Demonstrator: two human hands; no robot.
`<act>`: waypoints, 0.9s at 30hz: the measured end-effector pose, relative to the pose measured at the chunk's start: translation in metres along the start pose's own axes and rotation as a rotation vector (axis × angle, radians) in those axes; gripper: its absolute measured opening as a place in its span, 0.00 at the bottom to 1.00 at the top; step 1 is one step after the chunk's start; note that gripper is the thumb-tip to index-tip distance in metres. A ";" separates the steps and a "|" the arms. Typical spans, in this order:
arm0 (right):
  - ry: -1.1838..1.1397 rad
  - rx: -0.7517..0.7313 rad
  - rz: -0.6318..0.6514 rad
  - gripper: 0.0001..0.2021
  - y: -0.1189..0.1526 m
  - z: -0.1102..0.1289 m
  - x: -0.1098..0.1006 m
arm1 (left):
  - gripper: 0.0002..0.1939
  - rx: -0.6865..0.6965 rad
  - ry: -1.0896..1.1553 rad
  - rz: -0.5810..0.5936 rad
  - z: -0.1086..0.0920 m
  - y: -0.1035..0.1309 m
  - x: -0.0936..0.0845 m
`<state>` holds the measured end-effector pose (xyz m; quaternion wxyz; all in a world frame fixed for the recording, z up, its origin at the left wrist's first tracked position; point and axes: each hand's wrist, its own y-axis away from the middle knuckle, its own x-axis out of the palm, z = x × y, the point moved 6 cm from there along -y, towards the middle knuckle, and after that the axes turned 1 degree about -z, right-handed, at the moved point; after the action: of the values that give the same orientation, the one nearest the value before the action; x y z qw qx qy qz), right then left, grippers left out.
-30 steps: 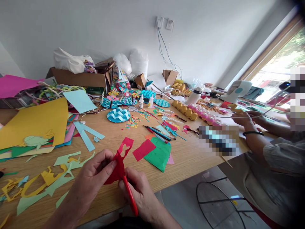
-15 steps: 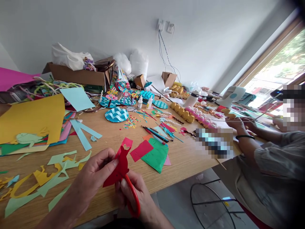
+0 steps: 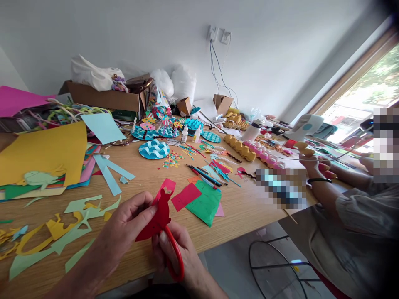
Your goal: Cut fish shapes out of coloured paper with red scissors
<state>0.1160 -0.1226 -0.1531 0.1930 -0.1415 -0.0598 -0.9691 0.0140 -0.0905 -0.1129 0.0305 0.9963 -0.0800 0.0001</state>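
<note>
Between the thumb and fingers of my left hand (image 3: 131,220) is a piece of red paper (image 3: 159,214), partly cut to a curvy outline, with a pinker part at its top. My right hand (image 3: 181,245) grips red-handled scissors (image 3: 175,253) just under the paper's lower right edge. The scissor blades are hidden behind the paper and fingers. Just beyond my hands lie a pink-red paper piece (image 3: 186,197) and a green paper piece (image 3: 204,203), with pencils (image 3: 204,176) resting at the green piece's top edge.
Yellow and pale green paper scraps (image 3: 56,236) lie at the left, below a large yellow sheet (image 3: 46,153) and a pale green paper fish (image 3: 40,178). Blue wavy discs (image 3: 153,149) and glue bottles (image 3: 185,134) stand farther back. At the right, another person's hands (image 3: 311,164) hold a yellow piece.
The view has shifted slightly, so the table things sit a little farther right. My hands keep nearly the same hold on the paper and scissors. The other person's hands have moved slightly.
</note>
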 end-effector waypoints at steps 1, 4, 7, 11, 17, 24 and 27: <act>-0.004 0.005 -0.004 0.31 0.000 0.000 0.000 | 0.08 -0.006 0.006 0.001 0.002 0.000 0.000; -0.012 0.015 -0.011 0.31 0.000 0.002 0.001 | 0.08 -0.027 0.029 0.006 0.005 -0.001 -0.001; -0.003 0.024 -0.009 0.31 0.000 0.002 0.001 | 0.09 -0.029 0.051 0.007 0.005 -0.001 -0.002; 0.009 0.043 -0.010 0.31 0.000 0.000 0.001 | 0.09 -0.042 0.069 0.012 0.004 0.000 -0.002; 0.019 0.045 -0.009 0.31 0.001 0.003 0.001 | 0.08 -0.072 0.086 0.015 0.000 0.000 0.000; 0.024 0.036 -0.005 0.31 0.002 0.004 0.000 | 0.07 -0.134 0.096 0.052 -0.002 -0.001 0.000; 0.033 0.052 -0.011 0.32 0.002 0.004 0.000 | 0.07 -0.155 0.102 0.058 -0.001 0.000 -0.003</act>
<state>0.1183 -0.1237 -0.1490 0.1923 -0.1202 -0.0825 -0.9704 0.0107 -0.0903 -0.1122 0.1117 0.9869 -0.1071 0.0455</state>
